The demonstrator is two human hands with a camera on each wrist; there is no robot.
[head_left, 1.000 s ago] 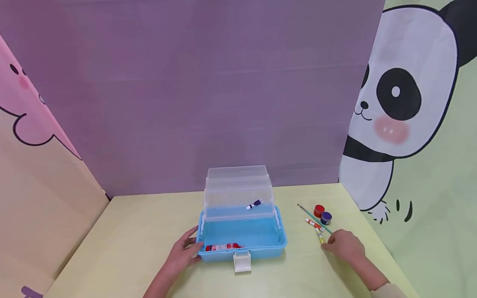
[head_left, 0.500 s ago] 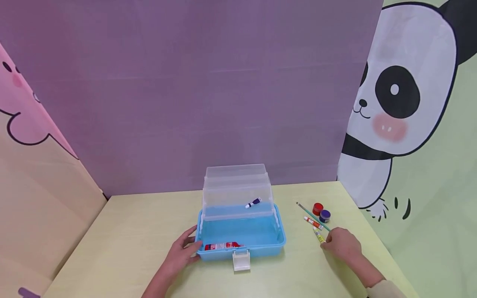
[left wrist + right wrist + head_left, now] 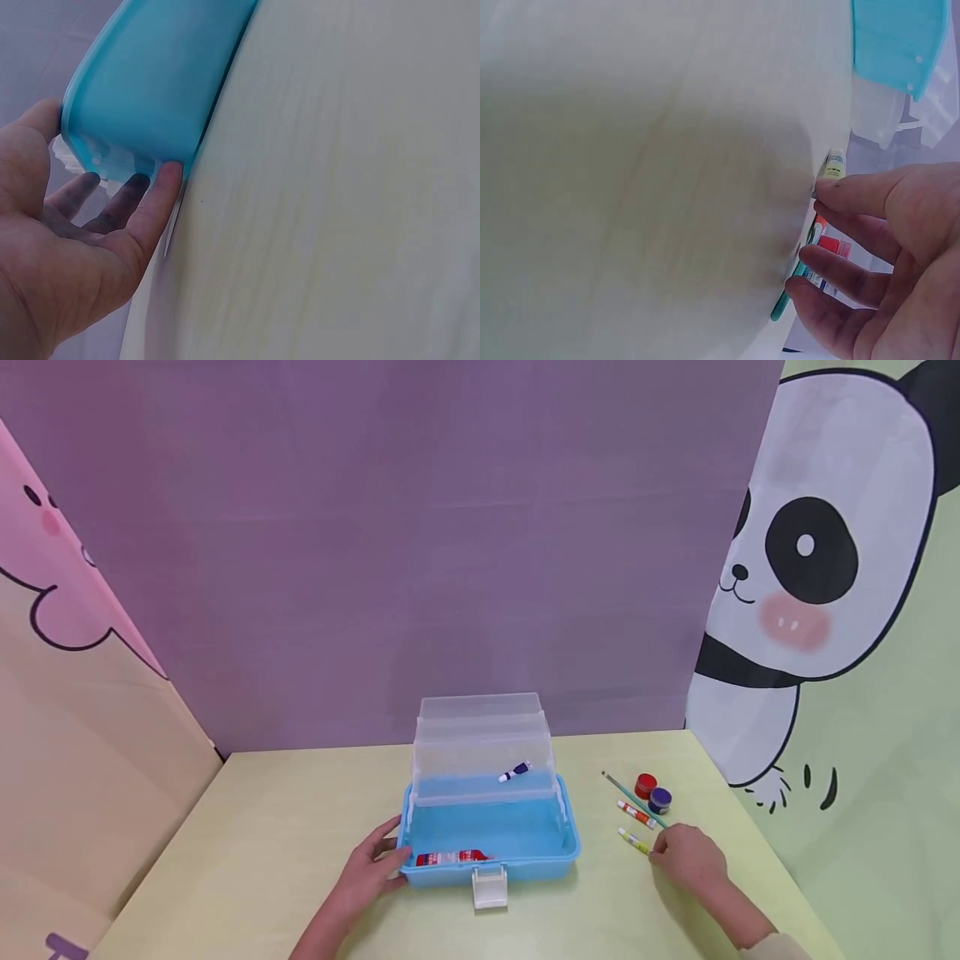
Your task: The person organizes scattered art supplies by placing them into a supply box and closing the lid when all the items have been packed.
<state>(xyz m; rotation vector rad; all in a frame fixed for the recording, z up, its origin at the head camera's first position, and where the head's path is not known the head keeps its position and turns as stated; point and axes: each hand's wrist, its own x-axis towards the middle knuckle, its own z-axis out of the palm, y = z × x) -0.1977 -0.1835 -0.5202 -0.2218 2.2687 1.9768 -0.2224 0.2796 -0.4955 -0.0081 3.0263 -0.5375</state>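
Observation:
A blue storage box [image 3: 540, 867] stands on the table with its clear lid [image 3: 480, 731] raised. My left hand [image 3: 366, 870] holds the box's left end. In the left wrist view the thumb is on the rim and the fingertips touch the lower wall. On the right my right hand [image 3: 692, 857] pinches a small yellow paint tube [image 3: 632, 840] between thumb and forefinger, low over the table. Beyond it lie an orange-red paint tube [image 3: 636, 814] and a thin teal paintbrush [image 3: 628, 793]. In the right wrist view the fingers hide part of the yellow tube [image 3: 835, 161].
Inside the box, along its front wall, lies a red bottle [image 3: 452, 857]. A purple paint tube [image 3: 515, 771] rests at the raised lid. Two small paint jars, one red [image 3: 645, 786] and one purple [image 3: 660, 801], stand right of the brush. A purple wall [image 3: 465, 568] rises behind the table.
The yellow tube has swung away from the orange-red one, with a gap between them now. My right hand has barely shifted. My left hand stays on the box.

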